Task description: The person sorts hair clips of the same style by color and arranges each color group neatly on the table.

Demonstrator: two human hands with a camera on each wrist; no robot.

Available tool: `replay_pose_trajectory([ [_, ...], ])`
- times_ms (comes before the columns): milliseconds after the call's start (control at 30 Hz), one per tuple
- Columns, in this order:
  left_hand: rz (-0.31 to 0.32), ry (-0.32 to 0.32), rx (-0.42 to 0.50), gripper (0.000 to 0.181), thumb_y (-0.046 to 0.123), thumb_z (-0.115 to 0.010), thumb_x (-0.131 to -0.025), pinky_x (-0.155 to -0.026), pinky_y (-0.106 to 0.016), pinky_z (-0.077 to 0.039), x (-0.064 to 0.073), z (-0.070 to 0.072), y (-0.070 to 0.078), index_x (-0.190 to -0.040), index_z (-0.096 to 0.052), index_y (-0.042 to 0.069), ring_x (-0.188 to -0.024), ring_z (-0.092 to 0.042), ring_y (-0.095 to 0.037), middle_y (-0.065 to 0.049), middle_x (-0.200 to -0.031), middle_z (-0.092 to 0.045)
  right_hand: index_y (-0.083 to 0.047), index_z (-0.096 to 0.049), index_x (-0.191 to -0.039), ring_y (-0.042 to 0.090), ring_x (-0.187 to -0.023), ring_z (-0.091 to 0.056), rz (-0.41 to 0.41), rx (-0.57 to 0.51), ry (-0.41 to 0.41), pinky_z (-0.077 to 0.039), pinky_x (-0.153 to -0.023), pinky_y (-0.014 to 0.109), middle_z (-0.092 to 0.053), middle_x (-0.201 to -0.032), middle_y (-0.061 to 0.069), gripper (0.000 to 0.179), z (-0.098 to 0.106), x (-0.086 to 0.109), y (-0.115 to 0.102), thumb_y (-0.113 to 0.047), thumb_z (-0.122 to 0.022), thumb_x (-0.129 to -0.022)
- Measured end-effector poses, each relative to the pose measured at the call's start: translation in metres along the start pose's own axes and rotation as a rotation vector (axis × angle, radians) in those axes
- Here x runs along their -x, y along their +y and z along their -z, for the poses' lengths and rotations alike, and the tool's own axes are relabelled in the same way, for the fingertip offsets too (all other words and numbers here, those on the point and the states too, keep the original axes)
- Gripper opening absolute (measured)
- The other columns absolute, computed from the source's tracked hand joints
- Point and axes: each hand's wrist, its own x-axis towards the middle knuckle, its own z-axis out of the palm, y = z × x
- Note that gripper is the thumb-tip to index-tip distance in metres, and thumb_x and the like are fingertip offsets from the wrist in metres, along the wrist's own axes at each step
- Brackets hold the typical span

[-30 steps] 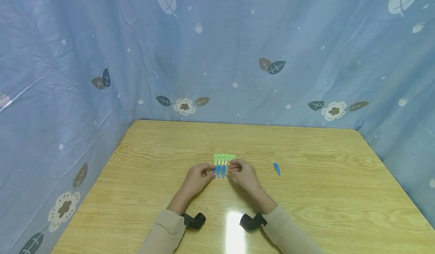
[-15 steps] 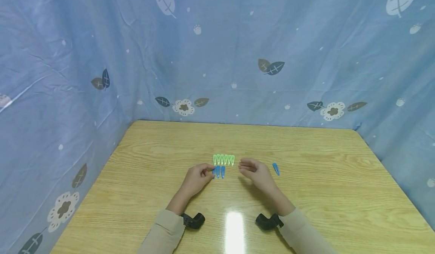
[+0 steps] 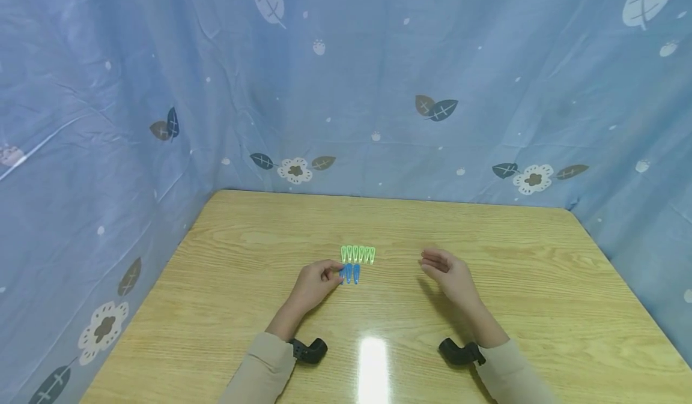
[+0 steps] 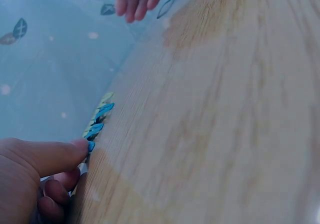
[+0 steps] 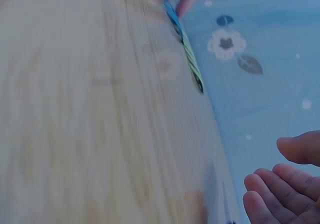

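A row of several light-green snap hair clips point(image 3: 355, 254) lies on the wooden table. Just nearer to the person is a row of three blue snap hair clips point(image 3: 356, 274). My left hand point(image 3: 312, 285) pinches the leftmost blue hair clip point(image 4: 91, 146) between thumb and fingers, low at the table; most of that clip is hidden. Well to the right, my right hand point(image 3: 453, 279) is above the table, palm facing left. Its fingers point(image 5: 270, 194) are relaxed, with the thumb apart and nothing held. The single blue clip seen earlier on the right is hidden around this hand.
The wooden table point(image 3: 259, 224) reaches to a blue patterned curtain point(image 3: 357, 80) at the back and sides. A black wrist camera point(image 3: 310, 351) is strapped to the left wrist, and another black camera point(image 3: 459, 352) to the right one.
My right hand has moved right, from beside the blue row to where the single blue clip lay, and now covers that spot. My left hand has stayed on the leftmost blue clip.
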Motion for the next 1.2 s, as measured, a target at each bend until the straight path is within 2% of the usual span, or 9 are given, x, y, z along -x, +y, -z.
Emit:
replay_pose_trajectory([
  [133, 0.004, 0.006, -0.001, 0.022, 0.013, -0.070, -0.088, -0.055, -0.022, -0.042, 0.000, 0.000, 0.000, -0.109, -0.070, 0.007, -0.062, -0.047, -0.010, 0.005, -0.073, -0.053, 0.007, -0.049, -0.132, 0.035, -0.116, -0.056, -0.002, 0.035, 0.036, -0.046, -0.084, 0.012, -0.056, -0.127, 0.024, 0.043, 0.015, 0.003, 0.007, -0.013, -0.060, -0.096],
  [333, 0.006, 0.007, 0.005, 0.021, 0.012, -0.070, -0.088, -0.054, -0.022, -0.042, 0.000, 0.000, 0.000, -0.108, -0.070, 0.007, -0.061, -0.046, -0.010, 0.004, -0.073, -0.053, 0.007, -0.047, -0.134, 0.023, -0.114, -0.058, -0.045, 0.069, 0.082, -0.042, -0.084, 0.007, -0.054, -0.130, 0.024, 0.044, 0.031, 0.009, 0.014, -0.013, -0.059, -0.096],
  [567, 0.003, 0.004, 0.003, 0.022, 0.013, -0.070, -0.088, -0.054, -0.022, -0.042, 0.000, -0.001, 0.000, -0.109, -0.070, 0.007, -0.062, -0.046, -0.010, 0.004, -0.073, -0.053, 0.008, -0.048, -0.133, 0.036, -0.117, -0.055, -0.090, 0.106, 0.091, -0.043, -0.082, 0.008, -0.056, -0.127, 0.024, 0.043, 0.033, 0.008, 0.018, -0.011, -0.059, -0.096],
  [667, 0.000, 0.002, -0.004, 0.023, 0.013, -0.070, -0.088, -0.055, -0.022, -0.042, 0.000, 0.000, -0.001, -0.109, -0.070, 0.007, -0.062, -0.047, -0.011, 0.004, -0.074, -0.053, 0.009, -0.049, -0.131, 0.037, -0.114, -0.055, -0.073, 0.175, 0.092, -0.047, -0.084, 0.016, -0.058, -0.124, 0.025, 0.043, 0.032, 0.006, 0.018, -0.010, -0.060, -0.095],
  [800, 0.001, -0.001, -0.005, 0.023, 0.013, -0.070, -0.088, -0.055, -0.022, -0.042, 0.000, 0.000, -0.001, -0.110, -0.070, 0.007, -0.063, -0.046, -0.010, 0.004, -0.074, -0.053, 0.009, -0.052, -0.129, 0.036, -0.109, -0.058, -0.046, 0.291, 0.102, -0.050, -0.088, 0.033, -0.060, -0.121, 0.024, 0.041, 0.028, 0.003, 0.019, -0.007, -0.062, -0.092],
  [933, -0.003, -0.003, 0.000, 0.022, 0.012, -0.070, -0.088, -0.055, -0.022, -0.042, 0.000, 0.000, -0.001, -0.109, -0.069, 0.006, -0.063, -0.047, -0.010, 0.004, -0.074, -0.053, 0.009, -0.055, -0.126, 0.034, -0.102, -0.060, -0.037, 0.361, 0.117, -0.051, -0.085, 0.041, -0.062, -0.115, 0.023, 0.038, 0.024, -0.001, 0.018, -0.003, -0.063, -0.091],
  [1067, -0.009, -0.004, 0.004, 0.022, 0.012, -0.070, -0.088, -0.055, -0.022, -0.043, 0.000, 0.000, -0.001, -0.109, -0.069, 0.006, -0.063, -0.047, -0.010, 0.004, -0.074, -0.054, 0.009, -0.058, -0.122, 0.032, -0.095, -0.062, -0.051, 0.374, 0.119, -0.052, -0.078, 0.036, -0.064, -0.107, 0.020, 0.034, 0.021, -0.004, 0.016, -0.002, -0.063, -0.090],
  [1200, -0.012, -0.002, -0.002, 0.022, 0.012, -0.070, -0.088, -0.055, -0.022, -0.043, 0.000, -0.001, -0.002, -0.109, -0.070, 0.007, -0.062, -0.047, -0.010, 0.005, -0.074, -0.054, 0.008, -0.060, -0.120, 0.031, -0.094, -0.061, -0.072, 0.340, 0.110, -0.050, -0.072, 0.025, -0.064, -0.104, 0.017, 0.031, 0.020, -0.005, 0.016, -0.003, -0.062, -0.090],
])
